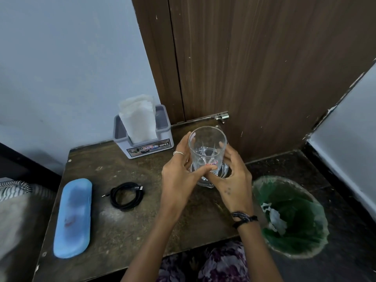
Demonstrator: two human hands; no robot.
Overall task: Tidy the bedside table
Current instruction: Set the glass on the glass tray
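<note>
indoors | worn wooden table (126, 231) by door (254, 58) | both hands — left (179, 178), right (232, 180) — wrapped round upright glass (206, 151)

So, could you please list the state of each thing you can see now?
glass: upright, empty, held by both hands
left hand: gripping the glass
right hand: gripping the glass
blue case: closed, lying flat
black cable: coiled
tissue holder: filled, upright
bin: open, lined, holding paper

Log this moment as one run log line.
hands: left hand and right hand hold glass | table: cable, blue case
</note>
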